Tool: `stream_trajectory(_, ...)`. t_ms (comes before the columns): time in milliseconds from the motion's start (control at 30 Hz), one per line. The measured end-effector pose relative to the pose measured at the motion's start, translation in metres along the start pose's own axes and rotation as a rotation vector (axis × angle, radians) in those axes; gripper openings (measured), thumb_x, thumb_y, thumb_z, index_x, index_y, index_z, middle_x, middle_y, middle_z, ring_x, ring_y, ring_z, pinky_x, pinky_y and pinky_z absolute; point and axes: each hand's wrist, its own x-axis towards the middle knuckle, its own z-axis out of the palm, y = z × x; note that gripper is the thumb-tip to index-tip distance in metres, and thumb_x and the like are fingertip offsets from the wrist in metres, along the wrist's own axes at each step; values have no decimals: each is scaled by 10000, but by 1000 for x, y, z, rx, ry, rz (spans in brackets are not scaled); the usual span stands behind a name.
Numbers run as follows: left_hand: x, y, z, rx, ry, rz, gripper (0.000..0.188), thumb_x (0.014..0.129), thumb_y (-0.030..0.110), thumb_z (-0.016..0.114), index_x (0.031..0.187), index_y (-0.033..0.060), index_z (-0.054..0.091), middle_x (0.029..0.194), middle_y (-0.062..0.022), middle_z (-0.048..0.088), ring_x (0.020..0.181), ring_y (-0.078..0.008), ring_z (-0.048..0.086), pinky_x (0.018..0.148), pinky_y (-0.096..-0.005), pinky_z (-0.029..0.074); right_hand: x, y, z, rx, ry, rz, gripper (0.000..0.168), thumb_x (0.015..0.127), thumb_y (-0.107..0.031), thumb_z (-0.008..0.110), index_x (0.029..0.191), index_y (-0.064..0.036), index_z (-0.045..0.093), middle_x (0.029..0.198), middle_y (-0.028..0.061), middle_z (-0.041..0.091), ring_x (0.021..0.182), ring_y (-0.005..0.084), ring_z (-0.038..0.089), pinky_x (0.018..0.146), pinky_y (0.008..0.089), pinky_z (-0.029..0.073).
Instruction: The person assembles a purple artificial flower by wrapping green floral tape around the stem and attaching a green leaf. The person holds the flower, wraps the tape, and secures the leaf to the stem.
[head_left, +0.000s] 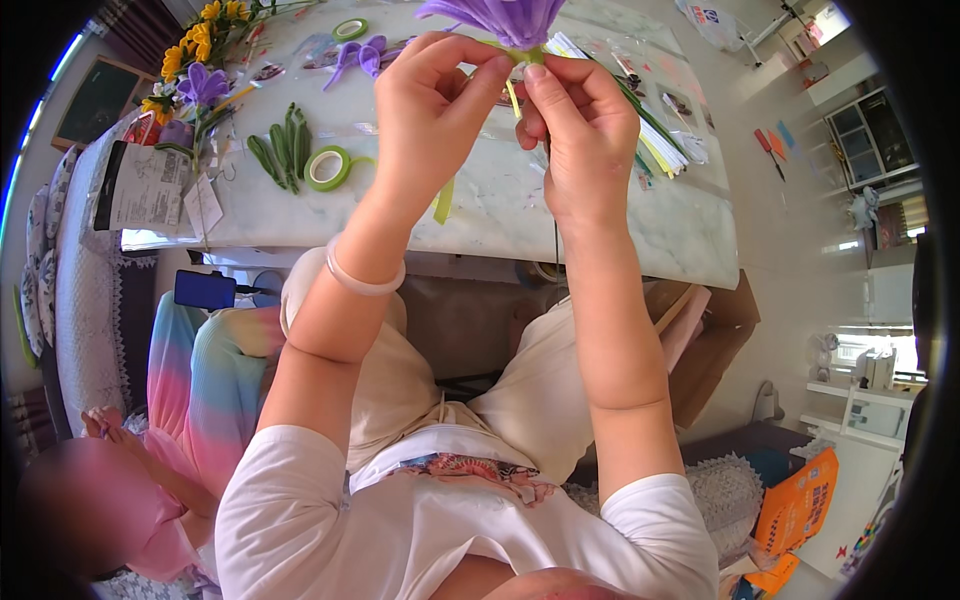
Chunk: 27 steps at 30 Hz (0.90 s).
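A purple pipe-cleaner flower (504, 19) is held up at the top edge of the view, partly cut off. My left hand (442, 105) pinches the green base under its petals. Close beside it, my right hand (581, 112) pinches the same base and the stem with thumb and forefinger. A short pale green strip (514, 99) hangs between the hands. On the marble table lie a roll of green floral tape (328, 168), with its loose end running behind my left wrist, and several green pipe-cleaner leaves (283, 148). Purple petals (365, 57) lie beyond my left hand.
A second tape roll (350, 29) lies farther back. Yellow flowers (196, 45) and a finished purple flower (202, 84) stand at the left. White and green pipe cleaners (660, 139) lie right of my hands. Another person (172, 480) sits at my left; an open cardboard box (716, 337) is below the table's right end.
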Motion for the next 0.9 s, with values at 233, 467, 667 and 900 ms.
stream_trajectory(233, -2, -7, 7, -110, 25, 55, 53, 750, 36, 655, 756, -15, 647, 645, 4, 531, 514, -36, 421, 452, -204, 318, -1, 4, 4, -248, 63, -179, 67, 785, 11, 613, 817, 12, 555, 665, 50, 585, 526, 75, 515, 453, 208, 411)
stream_trajectory(467, -8, -3, 12, -246, 22, -97, 107, 767, 52, 664, 781, -42, 616, 672, -18, 596, 574, -46, 504, 502, -180, 403, 1, 24, 4, -722, 107, -651, 96, 795, 44, 596, 861, 7, 538, 694, 22, 572, 561, 64, 518, 476, 194, 418)
stream_trajectory(667, -5, 7, 5, -457, 1, -273, 93, 798, 57, 633, 800, -33, 609, 701, -14, 598, 609, -43, 530, 521, -168, 415, -1, 25, 11, -451, 5, -522, 120, 757, 42, 592, 859, 9, 536, 779, 100, 564, 602, 146, 555, 470, 256, 462)
stream_trajectory(900, 3, 4, -11, -420, -116, -299, 82, 826, 68, 611, 862, -2, 633, 699, 26, 576, 567, -14, 416, 489, -168, 304, -1, -1, -5, 161, -254, 252, 135, 884, -113, 527, 878, 19, 558, 692, 69, 575, 408, 43, 368, 363, 199, 287)
